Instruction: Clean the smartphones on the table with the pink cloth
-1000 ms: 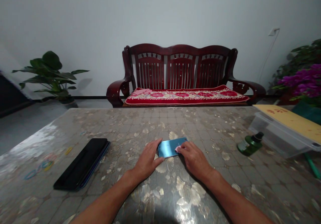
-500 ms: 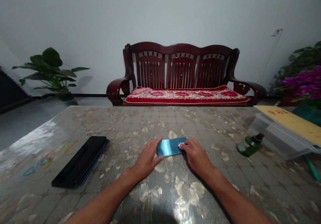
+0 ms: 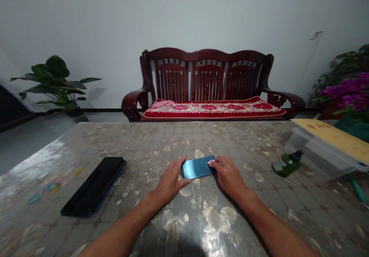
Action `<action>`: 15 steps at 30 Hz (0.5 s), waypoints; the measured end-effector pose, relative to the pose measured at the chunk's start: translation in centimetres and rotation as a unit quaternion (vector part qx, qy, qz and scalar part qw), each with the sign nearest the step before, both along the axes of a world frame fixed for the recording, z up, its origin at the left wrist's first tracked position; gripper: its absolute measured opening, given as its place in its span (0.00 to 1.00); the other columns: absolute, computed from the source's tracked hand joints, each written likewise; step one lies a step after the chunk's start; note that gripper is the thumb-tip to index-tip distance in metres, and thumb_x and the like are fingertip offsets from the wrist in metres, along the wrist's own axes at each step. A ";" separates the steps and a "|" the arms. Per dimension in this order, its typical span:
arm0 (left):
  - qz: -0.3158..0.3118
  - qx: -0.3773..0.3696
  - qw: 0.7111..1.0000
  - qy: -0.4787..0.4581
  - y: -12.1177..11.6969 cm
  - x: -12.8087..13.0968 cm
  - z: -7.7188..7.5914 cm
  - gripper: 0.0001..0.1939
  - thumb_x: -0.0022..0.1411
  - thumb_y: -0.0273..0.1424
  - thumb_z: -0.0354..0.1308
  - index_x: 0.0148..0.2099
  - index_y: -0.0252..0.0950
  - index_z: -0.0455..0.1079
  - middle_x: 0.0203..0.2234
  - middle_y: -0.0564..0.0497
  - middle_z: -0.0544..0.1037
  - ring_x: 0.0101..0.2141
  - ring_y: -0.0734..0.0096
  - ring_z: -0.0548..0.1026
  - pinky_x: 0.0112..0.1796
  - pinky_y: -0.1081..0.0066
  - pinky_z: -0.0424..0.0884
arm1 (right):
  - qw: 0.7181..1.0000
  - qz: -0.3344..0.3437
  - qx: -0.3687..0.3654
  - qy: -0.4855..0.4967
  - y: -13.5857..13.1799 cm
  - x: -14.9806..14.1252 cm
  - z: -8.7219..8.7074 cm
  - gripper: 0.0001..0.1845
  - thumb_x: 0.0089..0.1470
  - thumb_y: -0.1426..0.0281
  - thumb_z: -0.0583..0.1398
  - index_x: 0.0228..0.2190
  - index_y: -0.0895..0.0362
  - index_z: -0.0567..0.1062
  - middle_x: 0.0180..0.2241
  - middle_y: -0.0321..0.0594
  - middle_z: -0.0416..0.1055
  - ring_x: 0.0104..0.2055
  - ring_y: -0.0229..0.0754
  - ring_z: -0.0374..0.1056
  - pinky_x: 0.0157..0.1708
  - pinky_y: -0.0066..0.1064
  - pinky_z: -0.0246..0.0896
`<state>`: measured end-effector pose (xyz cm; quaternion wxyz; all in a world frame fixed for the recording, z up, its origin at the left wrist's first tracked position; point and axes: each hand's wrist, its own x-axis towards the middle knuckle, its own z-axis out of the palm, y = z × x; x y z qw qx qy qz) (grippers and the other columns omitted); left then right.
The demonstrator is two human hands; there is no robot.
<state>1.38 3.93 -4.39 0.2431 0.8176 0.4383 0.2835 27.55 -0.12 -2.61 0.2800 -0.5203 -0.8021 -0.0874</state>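
As left hand (image 3: 170, 176) steadies phone (image 3: 196, 168), wad (image 3: 210, 163) farther right

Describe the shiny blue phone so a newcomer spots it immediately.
On the grey, flower-patterned table before the dark red wooden bench, look near the middle. The flat, glossy blue phone is there, its left end in the left hand, while the right hand holds a small pink wad by its other end. Its blue surface separates it from the black-topped slab stack leftward.
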 end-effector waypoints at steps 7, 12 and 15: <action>-0.010 0.007 1.000 0.007 0.1 -0.1 0.2 0.38 0.56 0.31 0.67 0.67 0.39 0.58 0.59 0.40 0.70 0.58 0.49 0.68 0.59 0.47 0.64 | 0.999 0.035 -0.008 -0.012 -1.1 -1.8 0.4 0.14 0.62 0.79 0.54 0.44 0.58 0.77 0.39 0.47 0.72 0.41 0.47 0.65 0.41 0.36 0.65; -0.017 0.021 1.000 0.004 0.2 0.0 0.1 0.37 0.57 0.32 0.66 0.67 0.40 0.58 0.59 0.41 0.70 0.59 0.49 0.67 0.59 0.47 0.63 | 0.999 0.032 -0.007 -0.011 -0.9 -1.8 0.2 0.13 0.62 0.78 0.56 0.44 0.56 0.78 0.39 0.45 0.72 0.40 0.46 0.65 0.41 0.35 0.64; -0.024 0.025 0.999 0.015 0.2 0.0 0.3 0.36 0.58 0.33 0.65 0.67 0.40 0.58 0.59 0.41 0.70 0.59 0.49 0.67 0.59 0.47 0.63 | 1.000 0.001 -0.003 -0.016 -0.4 -0.8 0.0 0.14 0.61 0.80 0.56 0.43 0.56 0.78 0.38 0.46 0.72 0.41 0.46 0.64 0.41 0.35 0.64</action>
